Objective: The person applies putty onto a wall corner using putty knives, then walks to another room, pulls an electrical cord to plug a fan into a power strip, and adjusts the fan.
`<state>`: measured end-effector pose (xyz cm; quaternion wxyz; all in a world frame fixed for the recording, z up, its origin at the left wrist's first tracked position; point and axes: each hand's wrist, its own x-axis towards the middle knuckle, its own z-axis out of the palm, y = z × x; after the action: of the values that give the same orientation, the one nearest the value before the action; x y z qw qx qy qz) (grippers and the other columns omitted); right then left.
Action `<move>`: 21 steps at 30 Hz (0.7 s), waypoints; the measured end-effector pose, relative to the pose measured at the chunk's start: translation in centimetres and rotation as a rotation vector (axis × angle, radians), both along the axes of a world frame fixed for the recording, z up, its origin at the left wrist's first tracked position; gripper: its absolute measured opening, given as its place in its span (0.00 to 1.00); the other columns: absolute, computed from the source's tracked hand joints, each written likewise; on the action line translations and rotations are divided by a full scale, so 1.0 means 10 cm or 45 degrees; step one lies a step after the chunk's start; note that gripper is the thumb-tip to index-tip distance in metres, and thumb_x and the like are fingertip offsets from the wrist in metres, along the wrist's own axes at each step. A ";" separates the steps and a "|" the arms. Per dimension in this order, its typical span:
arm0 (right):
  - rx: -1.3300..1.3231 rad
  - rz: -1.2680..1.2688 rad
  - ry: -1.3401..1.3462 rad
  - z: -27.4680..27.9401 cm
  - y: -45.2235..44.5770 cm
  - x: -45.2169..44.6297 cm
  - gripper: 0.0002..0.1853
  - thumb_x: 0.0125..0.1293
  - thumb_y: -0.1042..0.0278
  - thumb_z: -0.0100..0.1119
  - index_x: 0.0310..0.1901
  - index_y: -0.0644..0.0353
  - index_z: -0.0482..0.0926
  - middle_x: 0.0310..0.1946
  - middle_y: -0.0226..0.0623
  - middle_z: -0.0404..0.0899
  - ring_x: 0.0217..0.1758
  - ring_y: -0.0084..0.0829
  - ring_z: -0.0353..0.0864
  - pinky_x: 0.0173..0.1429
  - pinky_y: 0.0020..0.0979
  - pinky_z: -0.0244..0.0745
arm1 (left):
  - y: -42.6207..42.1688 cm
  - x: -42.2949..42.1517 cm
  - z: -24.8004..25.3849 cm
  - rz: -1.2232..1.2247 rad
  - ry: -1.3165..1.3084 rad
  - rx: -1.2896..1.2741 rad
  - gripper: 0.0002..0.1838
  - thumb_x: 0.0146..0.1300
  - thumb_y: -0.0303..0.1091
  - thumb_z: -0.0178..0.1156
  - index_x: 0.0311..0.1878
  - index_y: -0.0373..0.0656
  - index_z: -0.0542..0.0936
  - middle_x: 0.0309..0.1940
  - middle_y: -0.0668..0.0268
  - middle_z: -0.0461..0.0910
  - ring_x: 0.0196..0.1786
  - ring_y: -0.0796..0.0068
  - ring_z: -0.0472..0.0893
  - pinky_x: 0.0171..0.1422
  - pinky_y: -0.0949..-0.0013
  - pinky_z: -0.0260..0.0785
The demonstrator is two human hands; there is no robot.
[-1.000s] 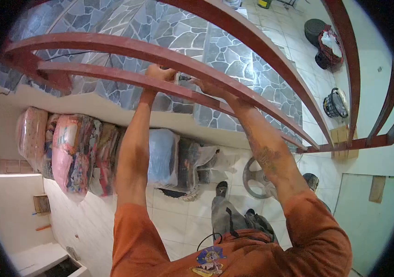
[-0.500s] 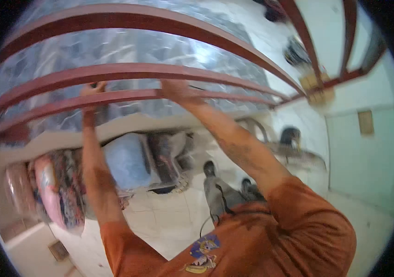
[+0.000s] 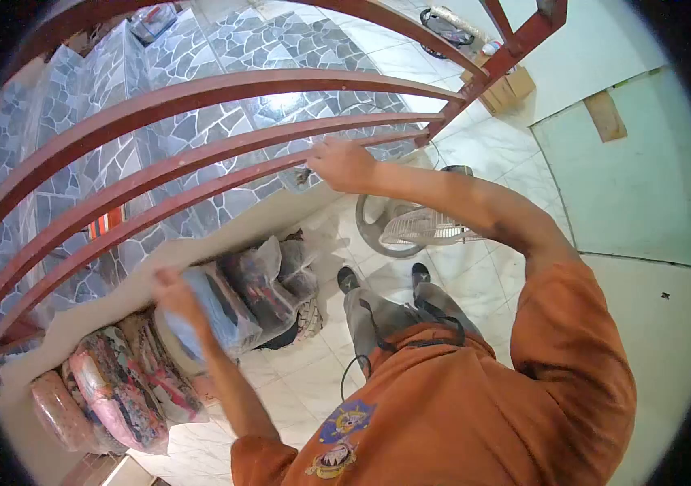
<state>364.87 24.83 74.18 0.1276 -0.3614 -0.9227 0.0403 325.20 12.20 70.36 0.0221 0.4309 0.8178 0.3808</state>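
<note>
Our right hand (image 3: 345, 166) is at the near rail (image 3: 240, 174), toward its right end, perhaps for support, beside a small dark object (image 3: 302, 175). Our left hand (image 3: 179, 293) blurs by the blue bag (image 3: 228, 312); we cannot tell either grip.

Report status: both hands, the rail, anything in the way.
Right hand at the lowest red rail, grip unclear. Left hand clear of it, blurred, by the blue bag. Fan below right arm; no obvious obstruction.
</note>
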 end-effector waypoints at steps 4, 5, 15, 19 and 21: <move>-0.276 -0.199 0.093 0.20 -0.18 0.26 0.08 0.54 0.71 0.54 0.35 0.64 0.77 0.33 0.48 0.79 0.40 0.48 0.80 0.43 0.46 0.75 | 0.25 2.02 -0.06 -0.980 -0.804 -0.305 0.38 0.58 0.28 0.63 0.70 0.39 0.56 0.45 0.58 0.79 0.36 0.76 0.78 0.40 0.71 0.72; -0.313 -0.196 0.156 0.26 -0.22 0.35 0.09 0.54 0.71 0.54 0.36 0.64 0.77 0.33 0.49 0.79 0.39 0.49 0.81 0.43 0.47 0.75 | 0.33 2.44 0.03 -1.028 -0.897 -0.179 0.36 0.58 0.28 0.63 0.69 0.39 0.59 0.44 0.59 0.79 0.34 0.77 0.77 0.38 0.72 0.71; -0.582 0.084 0.237 0.44 0.00 2.79 0.14 0.63 0.61 0.50 0.42 0.61 0.79 0.38 0.53 0.79 0.44 0.52 0.78 0.49 0.47 0.73 | 0.99 3.70 -0.86 -0.429 -1.532 -0.069 0.14 0.69 0.36 0.52 0.47 0.35 0.76 0.38 0.59 0.79 0.39 0.68 0.82 0.47 0.70 0.76; -0.679 -0.180 0.552 -0.13 0.18 4.65 0.18 0.67 0.55 0.47 0.44 0.61 0.80 0.37 0.54 0.79 0.42 0.53 0.78 0.51 0.45 0.72 | 1.22 3.63 -1.32 -0.037 -1.842 0.082 0.16 0.69 0.37 0.52 0.49 0.30 0.71 0.41 0.55 0.74 0.46 0.62 0.78 0.56 0.66 0.76; -0.718 -0.468 0.282 -0.53 0.11 5.45 0.19 0.68 0.55 0.47 0.42 0.64 0.80 0.36 0.53 0.80 0.41 0.52 0.79 0.52 0.43 0.72 | 1.01 3.72 -1.35 0.183 -1.879 0.118 0.17 0.69 0.36 0.52 0.50 0.29 0.70 0.40 0.56 0.73 0.46 0.61 0.77 0.57 0.65 0.77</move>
<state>419.33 25.90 68.85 0.1274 -0.5360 -0.7754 0.3087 362.43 22.31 56.86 0.5226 0.0090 0.5997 0.6060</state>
